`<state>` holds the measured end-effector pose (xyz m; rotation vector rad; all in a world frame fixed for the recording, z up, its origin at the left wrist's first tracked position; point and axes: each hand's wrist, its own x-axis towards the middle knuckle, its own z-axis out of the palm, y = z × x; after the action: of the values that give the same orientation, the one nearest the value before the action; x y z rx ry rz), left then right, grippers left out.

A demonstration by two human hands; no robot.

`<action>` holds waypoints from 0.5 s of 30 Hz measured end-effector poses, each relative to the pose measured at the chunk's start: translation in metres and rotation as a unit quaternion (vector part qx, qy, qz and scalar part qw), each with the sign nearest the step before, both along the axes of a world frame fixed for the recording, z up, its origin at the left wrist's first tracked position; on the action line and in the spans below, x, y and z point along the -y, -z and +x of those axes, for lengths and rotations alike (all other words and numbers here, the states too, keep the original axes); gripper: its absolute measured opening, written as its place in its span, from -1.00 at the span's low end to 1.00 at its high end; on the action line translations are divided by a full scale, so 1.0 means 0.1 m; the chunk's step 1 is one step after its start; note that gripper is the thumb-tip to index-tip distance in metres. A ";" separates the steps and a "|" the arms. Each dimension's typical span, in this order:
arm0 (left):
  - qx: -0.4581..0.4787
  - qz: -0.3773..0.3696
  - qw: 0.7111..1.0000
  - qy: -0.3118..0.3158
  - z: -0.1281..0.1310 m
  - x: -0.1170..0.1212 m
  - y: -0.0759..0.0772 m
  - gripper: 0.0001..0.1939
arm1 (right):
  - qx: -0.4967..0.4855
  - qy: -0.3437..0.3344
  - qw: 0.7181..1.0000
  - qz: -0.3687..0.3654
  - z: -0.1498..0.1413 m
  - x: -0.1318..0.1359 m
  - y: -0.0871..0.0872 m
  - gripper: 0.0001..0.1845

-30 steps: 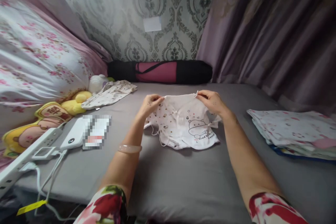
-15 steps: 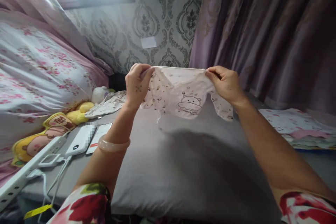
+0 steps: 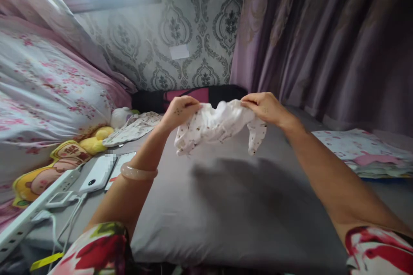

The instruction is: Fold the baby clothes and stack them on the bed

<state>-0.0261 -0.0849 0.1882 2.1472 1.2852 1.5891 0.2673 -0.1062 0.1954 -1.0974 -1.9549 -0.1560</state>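
A small white baby top [image 3: 214, 124] with a scattered print hangs in the air between my hands, above the grey bed surface [image 3: 180, 215]. My left hand [image 3: 180, 111] pinches its left shoulder, while my right hand [image 3: 266, 107] grips the right shoulder with thumb and fingers. The cloth is bunched and slightly blurred, its front folded out of sight. One sleeve dangles under my right hand, the other side droops below my left. Its shadow falls on the sheet.
On the left lie a printed garment [image 3: 132, 129], plush toys [image 3: 97, 137], a white power bank [image 3: 98, 172], a phone [image 3: 121, 167] and a power strip [image 3: 41, 206] with cables. Folded clothes [image 3: 361, 150] are stacked at the right. A black and pink item [image 3: 190, 94] lies against the wall.
Both hands have come lower and a little closer together. The top, stretched flat with its cartoon front showing before, is now crumpled, and its sleeves have swung.
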 end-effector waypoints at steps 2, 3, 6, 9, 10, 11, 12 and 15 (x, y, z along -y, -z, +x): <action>0.005 0.011 1.000 -0.004 0.00 -0.01 0.00 -0.80 | 0.000 -0.001 1.000 0.000 0.00 -0.01 0.00 -0.69; 0.004 0.018 1.000 -0.015 -0.01 -0.02 -0.01 -0.80 | -0.005 0.002 1.000 0.008 0.00 -0.01 0.00 -0.69; -0.026 0.056 0.995 -0.073 -0.04 0.01 -0.01 -0.83 | -0.009 0.013 0.999 0.039 0.00 0.00 -0.02 -0.67; -0.041 0.115 0.983 -0.133 -0.03 0.07 -0.01 -0.86 | -0.005 0.040 0.997 0.062 -0.01 0.00 -0.04 -0.66; -0.043 0.129 0.980 -0.143 -0.02 0.08 -0.02 -0.87 | 0.008 0.045 0.997 0.059 -0.02 0.00 -0.04 -0.66; -0.044 0.138 0.979 -0.147 -0.01 0.10 -0.02 -0.86 | 0.024 0.048 0.997 0.053 -0.03 0.00 -0.04 -0.66; -0.046 0.143 0.978 -0.145 0.00 0.11 -0.02 -0.86 | 0.036 0.053 0.997 0.051 -0.03 0.00 -0.03 -0.67; -0.070 0.126 0.984 -0.105 0.01 0.09 -0.03 -0.85 | 0.033 0.071 0.995 0.055 -0.05 -0.01 -0.02 -0.66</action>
<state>-0.0256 -0.0939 0.1908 2.3785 1.4650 1.7970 0.2618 -0.1049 0.1970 -1.1716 -1.9023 -0.3761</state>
